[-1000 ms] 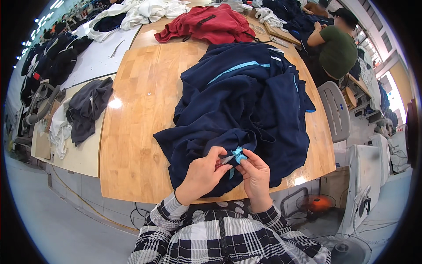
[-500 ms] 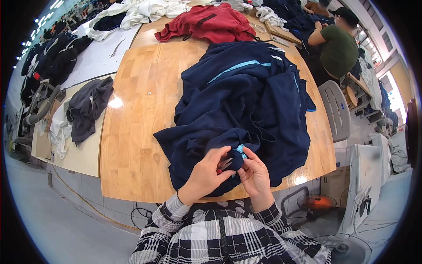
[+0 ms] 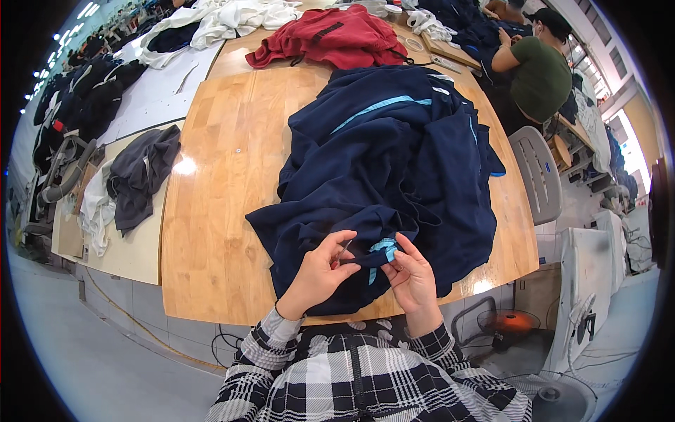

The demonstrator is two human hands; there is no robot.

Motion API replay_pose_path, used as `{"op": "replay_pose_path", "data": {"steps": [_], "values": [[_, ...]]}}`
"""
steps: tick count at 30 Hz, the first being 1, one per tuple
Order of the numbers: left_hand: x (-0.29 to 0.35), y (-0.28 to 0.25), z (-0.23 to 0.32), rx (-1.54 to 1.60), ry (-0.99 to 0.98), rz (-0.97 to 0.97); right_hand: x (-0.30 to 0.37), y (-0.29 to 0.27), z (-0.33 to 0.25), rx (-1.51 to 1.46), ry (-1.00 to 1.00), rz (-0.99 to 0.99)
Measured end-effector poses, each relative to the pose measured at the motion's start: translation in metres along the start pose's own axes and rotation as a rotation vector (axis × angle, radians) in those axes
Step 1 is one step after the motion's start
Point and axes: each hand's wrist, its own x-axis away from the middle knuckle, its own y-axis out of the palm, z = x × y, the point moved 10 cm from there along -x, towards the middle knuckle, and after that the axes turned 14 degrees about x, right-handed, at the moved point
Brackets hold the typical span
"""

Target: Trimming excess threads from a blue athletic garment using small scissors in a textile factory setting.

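A dark navy garment (image 3: pixel 373 162) with light blue stripes lies in a crumpled heap on the wooden table, reaching its front edge. At the near end, my right hand (image 3: pixel 413 281) pinches a bunched bit of light blue trim (image 3: pixel 384 247) between thumb and fingers. Just left of it, my left hand (image 3: pixel 320 273) is closed round small thread snips (image 3: pixel 344 249). Only a sliver of their metal shows between thumb and forefinger; the palm hides the rest. A narrow navy edge of the cloth runs from the trim toward my left fingertips; whether they grip it I cannot tell.
A red garment (image 3: pixel 327 39) lies at the table's (image 3: pixel 211 211) far end. Grey clothing (image 3: pixel 144 176) rests on a lower surface at left. A grey plastic chair (image 3: pixel 536 176) stands by the right edge, near a co-worker (image 3: pixel 541 77) in a green shirt. An orange-lit fan heater (image 3: pixel 508 322) sits below right.
My hands have moved slightly apart. The snips' pointed blades, earlier showing beside the trim, have drawn back left with my left hand. More of the light blue trim now shows.
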Motion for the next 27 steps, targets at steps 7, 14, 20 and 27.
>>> {"op": "replay_pose_path", "data": {"steps": [7, 14, 20, 27], "values": [[-0.009, -0.026, 0.033, -0.192, 0.272, 0.216, 0.0, -0.012, 0.003, 0.082, -0.045, -0.033], [-0.06, -0.015, 0.034, -0.397, 0.318, 0.128, 0.012, -0.02, 0.01, 0.087, 0.004, 0.013], [-0.07, -0.003, -0.01, -0.273, 0.06, -0.044, 0.023, -0.036, 0.003, 0.342, -0.106, 0.104], [0.066, -0.182, 0.096, 0.226, 0.737, 1.15, 0.062, 0.018, -0.061, 0.938, -0.734, -0.286]]}}
